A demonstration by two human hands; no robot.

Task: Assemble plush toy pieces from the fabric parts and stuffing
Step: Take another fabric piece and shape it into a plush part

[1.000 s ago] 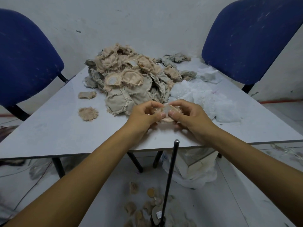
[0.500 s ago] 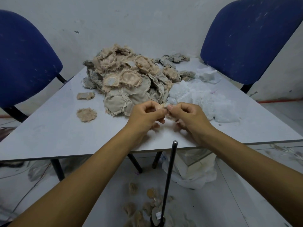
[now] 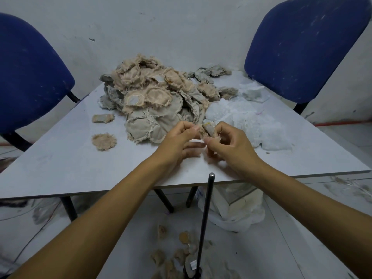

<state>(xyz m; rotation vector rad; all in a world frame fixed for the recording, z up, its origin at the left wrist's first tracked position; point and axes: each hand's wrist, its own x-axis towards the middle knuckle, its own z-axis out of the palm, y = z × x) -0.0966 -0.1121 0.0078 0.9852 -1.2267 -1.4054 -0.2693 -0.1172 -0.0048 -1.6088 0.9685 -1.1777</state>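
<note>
A small tan plush piece (image 3: 208, 130) is held just above the table between both hands. My left hand (image 3: 179, 141) pinches its left edge with thumb and forefinger. My right hand (image 3: 231, 146) curls round its right side, thumb pressing from below. Behind them lies a big heap of beige and grey fabric parts (image 3: 155, 97). White stuffing (image 3: 247, 121) is spread to the right of the heap.
The grey table (image 3: 60, 158) also bears two loose furry pieces, a round one (image 3: 104, 141) and a smaller one (image 3: 103, 118). Blue chairs stand at left (image 3: 26, 77) and right (image 3: 302, 47). A black rod (image 3: 205, 222) rises below the table edge, with several plush pieces (image 3: 181, 256) on the floor.
Both hands have turned the small piece between them; it now stands more upright and is pinched closer, with the right thumb moved beneath it.
</note>
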